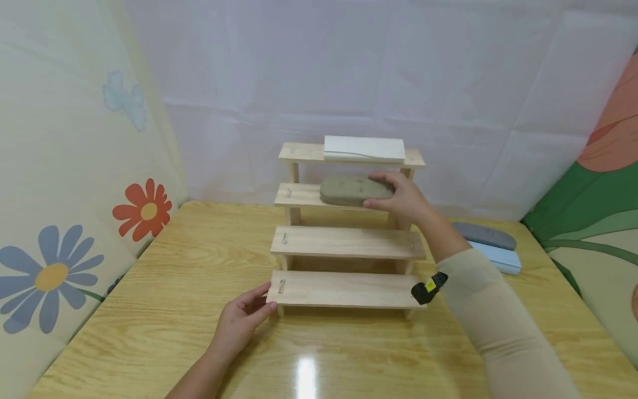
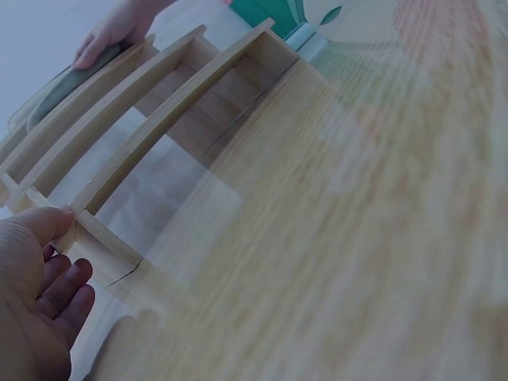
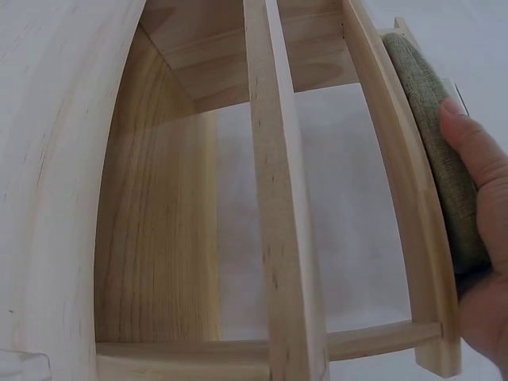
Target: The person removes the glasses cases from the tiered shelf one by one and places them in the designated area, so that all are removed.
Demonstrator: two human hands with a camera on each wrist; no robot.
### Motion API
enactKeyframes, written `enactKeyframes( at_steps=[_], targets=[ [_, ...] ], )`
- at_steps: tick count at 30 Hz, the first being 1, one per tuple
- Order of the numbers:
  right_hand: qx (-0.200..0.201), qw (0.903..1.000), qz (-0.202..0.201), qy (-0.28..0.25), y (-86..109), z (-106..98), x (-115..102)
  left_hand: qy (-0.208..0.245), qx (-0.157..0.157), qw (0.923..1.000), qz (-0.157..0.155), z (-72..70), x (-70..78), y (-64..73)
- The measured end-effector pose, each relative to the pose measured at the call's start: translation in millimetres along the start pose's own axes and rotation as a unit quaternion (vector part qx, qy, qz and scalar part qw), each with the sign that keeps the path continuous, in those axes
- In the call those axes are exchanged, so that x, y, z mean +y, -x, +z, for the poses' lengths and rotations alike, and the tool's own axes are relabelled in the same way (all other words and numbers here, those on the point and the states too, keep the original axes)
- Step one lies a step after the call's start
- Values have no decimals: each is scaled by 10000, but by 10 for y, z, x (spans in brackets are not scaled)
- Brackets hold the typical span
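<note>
A light wooden stepped shelf stand (image 1: 344, 242) with several tiers is on the table. An olive-green fabric-covered glasses case (image 1: 349, 190) lies along the second tier from the top. My right hand (image 1: 402, 194) grips that case by its right end, thumb at the front and fingers over the back. The right wrist view shows the case (image 3: 432, 143) against the shelf's edge. At the lowest tier, my left hand (image 1: 241, 321) pinches the board's left end between thumb and fingers. On the top tier lies a white glasses case (image 1: 364, 148).
To the right of the stand, a dark grey case (image 1: 485, 235) and a light blue case (image 1: 498, 258) lie on the wooden table (image 1: 199, 249), partly hidden by the right forearm. A white cloth (image 1: 349, 66) hangs behind; flower-printed panels (image 1: 55, 166) flank the table.
</note>
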State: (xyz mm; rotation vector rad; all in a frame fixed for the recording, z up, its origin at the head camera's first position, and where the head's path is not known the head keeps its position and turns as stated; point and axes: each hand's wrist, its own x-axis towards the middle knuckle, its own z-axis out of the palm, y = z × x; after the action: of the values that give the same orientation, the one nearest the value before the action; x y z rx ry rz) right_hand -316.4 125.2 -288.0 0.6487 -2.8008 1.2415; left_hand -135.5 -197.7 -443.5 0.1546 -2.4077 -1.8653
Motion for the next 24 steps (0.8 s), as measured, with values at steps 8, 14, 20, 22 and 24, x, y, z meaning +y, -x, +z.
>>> enactKeyframes(
  at_steps=[8,14,20,22,24],
  targets=[
    [26,10000,5,-27,62,-40,27,73,-22,10000,37,-4,-7,0],
    [111,9999,27,1,135,-115,49,74,-6,10000,18,4,15,-2],
    [115,9998,124,-52,221,-193,84,22,-19,10000,36,-3,24,4],
    [128,9998,132,-58,253,-220,106,30,-32,10000,32,-2,25,3],
    [142,9998,148,-36,290,-247,128,33,-31,10000,27,-1,24,3]
  ],
)
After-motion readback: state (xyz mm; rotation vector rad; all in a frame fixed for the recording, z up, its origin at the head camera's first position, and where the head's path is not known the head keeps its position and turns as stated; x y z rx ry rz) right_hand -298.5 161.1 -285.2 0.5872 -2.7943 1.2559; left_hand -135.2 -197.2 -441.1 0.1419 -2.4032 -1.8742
